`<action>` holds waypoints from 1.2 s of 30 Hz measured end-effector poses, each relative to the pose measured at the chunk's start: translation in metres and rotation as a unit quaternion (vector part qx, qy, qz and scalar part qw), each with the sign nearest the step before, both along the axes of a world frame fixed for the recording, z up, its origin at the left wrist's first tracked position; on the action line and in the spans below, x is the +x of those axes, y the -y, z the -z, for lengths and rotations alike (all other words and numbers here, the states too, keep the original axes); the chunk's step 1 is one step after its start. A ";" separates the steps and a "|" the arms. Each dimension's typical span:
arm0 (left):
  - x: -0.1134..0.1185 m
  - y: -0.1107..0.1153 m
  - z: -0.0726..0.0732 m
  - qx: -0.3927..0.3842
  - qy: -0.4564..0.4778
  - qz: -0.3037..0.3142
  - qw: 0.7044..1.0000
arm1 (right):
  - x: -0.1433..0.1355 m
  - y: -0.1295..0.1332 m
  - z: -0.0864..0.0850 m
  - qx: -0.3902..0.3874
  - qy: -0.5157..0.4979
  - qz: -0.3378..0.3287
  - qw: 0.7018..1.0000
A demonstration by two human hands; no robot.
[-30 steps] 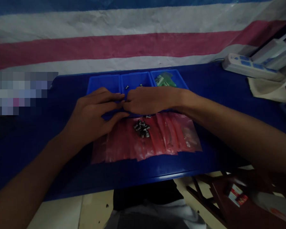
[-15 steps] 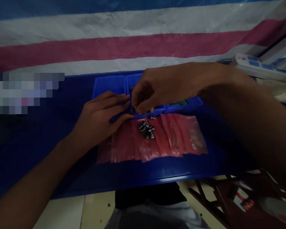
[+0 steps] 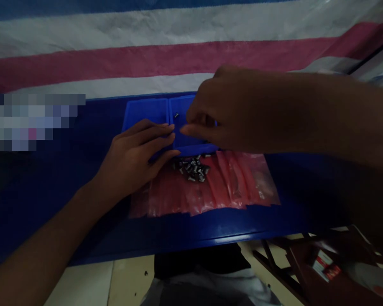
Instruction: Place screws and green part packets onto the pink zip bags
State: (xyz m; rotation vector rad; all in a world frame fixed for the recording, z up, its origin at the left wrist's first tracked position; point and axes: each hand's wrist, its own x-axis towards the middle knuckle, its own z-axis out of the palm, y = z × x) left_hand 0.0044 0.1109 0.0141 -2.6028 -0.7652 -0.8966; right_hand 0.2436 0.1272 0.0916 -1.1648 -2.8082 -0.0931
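Note:
My left hand [image 3: 137,148] rests with stretched fingers at the near left of the blue bins, its fingertips by the divider and nothing in its grasp. Over the middle blue bin [image 3: 194,149], my right hand [image 3: 210,112] is closed, fingers curled in and thumb pointing left. Whatever its fingers hold, if anything, is hidden. One small screw [image 3: 176,115] lies in that bin, near its left wall. In front of the bins, a pile of short metal screws [image 3: 194,169] sits on overlapping pink plastic bags [image 3: 169,197], just right of my left thumb.
Another blue bin [image 3: 147,109] stands on the left, partly behind my left hand. The blue table [image 3: 191,231] ends close to my lap. A striped sheet [image 3: 147,61] hangs behind it. At lower right is a brown stool [image 3: 306,263] with a red-and-white box [image 3: 325,265].
My right hand has moved up and right from the bins' near edge. More screws now lie in the pile on the pink bags. My left hand has stayed nearly in place.

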 end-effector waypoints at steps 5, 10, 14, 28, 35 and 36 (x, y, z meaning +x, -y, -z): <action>-0.001 0.000 -0.001 -0.020 -0.009 -0.011 1.000 | -0.019 -0.011 0.012 -0.011 0.169 0.001 0.986; 0.002 0.000 0.000 0.002 -0.014 -0.007 1.000 | -0.021 -0.012 0.035 -0.016 0.201 -0.050 0.978; 0.004 0.000 0.003 -0.006 0.019 -0.006 1.000 | -0.018 -0.008 0.045 -0.068 0.118 -0.063 0.989; 0.005 0.002 0.003 -0.001 0.025 -0.005 1.000 | -0.010 -0.008 0.050 -0.113 -0.184 -0.043 0.976; 0.003 0.000 0.008 0.004 0.041 0.011 0.999 | -0.003 0.008 0.072 0.122 -0.098 -0.175 0.972; 0.002 -0.001 0.008 0.005 0.043 0.011 0.999 | -0.002 0.008 0.074 0.150 -0.089 -0.198 0.964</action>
